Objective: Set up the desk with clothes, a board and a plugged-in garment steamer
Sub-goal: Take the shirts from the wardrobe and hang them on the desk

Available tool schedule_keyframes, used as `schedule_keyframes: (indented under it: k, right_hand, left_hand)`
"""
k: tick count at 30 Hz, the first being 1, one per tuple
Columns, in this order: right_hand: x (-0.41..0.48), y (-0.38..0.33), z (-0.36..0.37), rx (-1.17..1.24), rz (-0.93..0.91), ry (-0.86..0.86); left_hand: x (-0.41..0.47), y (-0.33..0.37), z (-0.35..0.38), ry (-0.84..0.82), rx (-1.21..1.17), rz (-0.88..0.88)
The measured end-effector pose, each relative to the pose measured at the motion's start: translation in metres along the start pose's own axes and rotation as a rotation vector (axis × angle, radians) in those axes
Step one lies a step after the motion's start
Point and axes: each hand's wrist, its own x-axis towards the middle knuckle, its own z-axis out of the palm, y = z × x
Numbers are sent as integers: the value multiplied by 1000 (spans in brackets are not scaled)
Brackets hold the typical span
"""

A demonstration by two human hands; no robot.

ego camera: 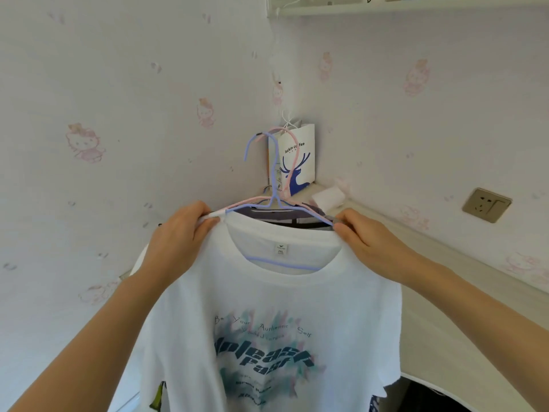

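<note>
Since the bottom edge of the frame cuts it off, we only get the top two thirds of the white T-shirt (276,322), held up in the lower middle of the frame. The print is smeary teal and half the lettering is too blurred to read. Scraps of other fabric poke out at its lower left and lower right, no idea what they are.

Our left hand (178,233) has its fingers curled over the shirt's shoulder at centre left, clamping cloth and hanger end together. Our right hand (362,236) grips the other shoulder the same way at centre right.

The blue hanger (276,200) runs inside the shirt; its lower bar shows through the neck hole. A pink hanger (292,141) sits right against it, hooks up. Behind the collar there's a dark garment (285,217), nearly all hidden.

Farther back, the pale desk (445,322) runs along the right wall. In the corner at frame centre stands a paper bag (297,162), partly behind the hooks, with a small white packet (328,199) beside it. A wall socket (486,205) sits at mid right, and a shelf (386,8) is clipped by the top edge.
</note>
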Motion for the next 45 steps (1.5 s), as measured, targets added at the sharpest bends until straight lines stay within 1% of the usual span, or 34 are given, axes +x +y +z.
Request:
schedule_keyframes:
  k: [3,7,10,14,17,21,26,28,32,37,41,45]
  right_hand:
    - [13,0,-7,-111,-100,69]
    - [42,-4,-16,-146,-125,198]
    - [69,-8,-26,-141,-119,259]
    - [112,-7,-36,-167,-101,289]
    - [148,0,-39,-196,-44,288]
    - [202,20,-32,-218,35,257]
    - [262,64,5,-187,232,115]
    - [282,85,26,-162,306,81]
    - [309,126,67,-105,410,23]
    - [331,168,107,-103,475,-24]
    - [341,196,127,-105,504,-37]
    - [349,215,147,-107,521,-14]
  left_hand:
    - [13,1,0,24,-8,-3]
    - [40,2,-6,63,-11,-7]
    - [66,2,-11,100,3,1]
    - [106,-4,-5,152,90,7]
    - [140,-11,5,149,120,0]
    - [187,-29,30,69,145,-10]
    - [234,-67,83,-154,170,-33]
    - [248,-87,109,-258,106,-55]
    - [263,-134,158,-408,-140,-166]
    - [256,-188,203,-600,-237,-346]
    - [246,-219,225,-631,-289,-384]
    - [238,-224,251,-483,-225,-385]
